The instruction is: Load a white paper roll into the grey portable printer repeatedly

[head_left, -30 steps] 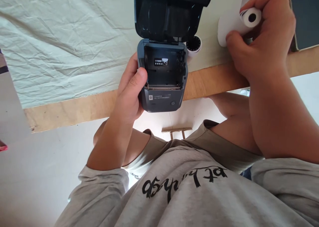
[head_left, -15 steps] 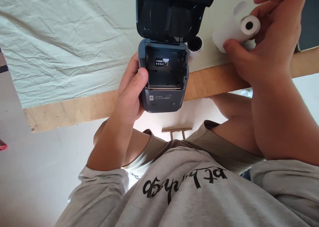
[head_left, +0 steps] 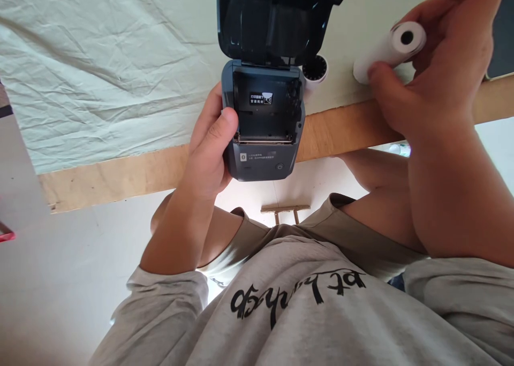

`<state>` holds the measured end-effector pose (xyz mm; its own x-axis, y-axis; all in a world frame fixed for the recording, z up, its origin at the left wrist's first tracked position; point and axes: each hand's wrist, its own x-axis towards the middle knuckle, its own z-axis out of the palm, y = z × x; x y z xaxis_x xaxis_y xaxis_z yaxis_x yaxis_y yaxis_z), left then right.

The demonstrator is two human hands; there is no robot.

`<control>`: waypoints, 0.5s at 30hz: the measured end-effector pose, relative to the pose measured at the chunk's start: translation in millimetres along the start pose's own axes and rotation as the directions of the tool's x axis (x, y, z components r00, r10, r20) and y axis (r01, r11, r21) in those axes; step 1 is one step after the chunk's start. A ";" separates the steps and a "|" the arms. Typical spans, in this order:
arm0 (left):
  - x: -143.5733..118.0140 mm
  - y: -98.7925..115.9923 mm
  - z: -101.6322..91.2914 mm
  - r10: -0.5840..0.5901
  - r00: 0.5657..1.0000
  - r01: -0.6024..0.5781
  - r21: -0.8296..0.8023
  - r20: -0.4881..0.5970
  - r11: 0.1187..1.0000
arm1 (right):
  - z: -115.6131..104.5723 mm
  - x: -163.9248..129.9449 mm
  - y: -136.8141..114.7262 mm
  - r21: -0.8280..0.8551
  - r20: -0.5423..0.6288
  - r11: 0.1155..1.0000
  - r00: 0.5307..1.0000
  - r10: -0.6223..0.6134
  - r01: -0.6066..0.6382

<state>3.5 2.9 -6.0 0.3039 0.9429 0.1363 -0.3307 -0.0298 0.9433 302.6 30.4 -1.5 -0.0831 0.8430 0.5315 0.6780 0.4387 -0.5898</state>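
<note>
My left hand (head_left: 212, 141) is closed round the left side of a dark blue-grey label printer (head_left: 261, 162), its thumb on the front edge. The printer's black lid (head_left: 273, 23) is swung up, and the paper bay (head_left: 265, 117) inside holds no roll. A white paper roll (head_left: 381, 50) with a dark core lies between the thumb and fingers of my right hand (head_left: 437, 61). That hand's fingers are curled behind the roll and partly hidden. Just right of the printer stands another white roll (head_left: 317, 74) with a black toothed core, partly covered by the printer.
A pale green cloth (head_left: 100, 77) covers the table, with a bare wooden edge (head_left: 112, 184) in front. At the far right lies a dark flat object (head_left: 500, 34). Below the table are my legs and a small wooden stool (head_left: 285, 209).
My right hand has shifted slightly right with the paper roll. The loose paper flap above the roll no longer shows. My left hand and the printer have hardly moved.
</note>
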 end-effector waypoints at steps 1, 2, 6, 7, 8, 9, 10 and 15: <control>0.2 -1.1 -0.9 0.001 1.000 -0.001 0.000 0.012 1.000 | -0.8 -0.6 -0.6 0.032 0.026 0.999 0.999 0.019 -0.020; 0.3 -1.8 -1.6 0.001 1.000 -0.001 -0.001 0.025 1.000 | -1.5 -1.0 -2.2 0.035 0.068 0.998 0.997 0.041 -0.043; 0.6 -1.1 -1.5 0.001 1.000 -0.001 -0.010 0.011 1.000 | -1.1 1.0 -14.1 -0.147 0.172 0.987 0.982 0.083 -0.058; 0.6 -0.3 -0.8 -0.007 1.000 0.007 -0.006 -0.003 1.000 | -0.1 1.9 -16.3 -0.201 0.153 0.979 0.985 0.076 -0.044; 0.5 0.7 0.0 -0.018 1.000 0.018 0.000 -0.015 1.000 | 0.9 2.6 -17.7 -0.243 0.133 0.969 0.989 0.072 -0.037; 0.4 1.5 0.7 -0.031 0.999 0.031 0.006 -0.020 1.000 | 1.8 3.1 -18.0 -0.271 0.123 0.962 0.989 0.078 -0.042; 0.3 2.1 1.3 -0.045 0.999 0.045 0.010 -0.023 0.999 | 2.5 3.1 -17.6 -0.280 0.119 0.959 0.989 0.087 -0.051; 0.1 0.4 1.7 -0.021 1.000 0.021 0.005 0.009 1.000 | 1.6 -0.4 -18.0 -0.077 0.007 0.993 0.996 0.088 -0.087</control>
<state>4.9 2.4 -5.1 0.3189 0.9402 0.1195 -0.3200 -0.0119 0.9473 289.3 22.6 8.0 -0.0280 0.8805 0.4732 0.7366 0.3382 -0.5857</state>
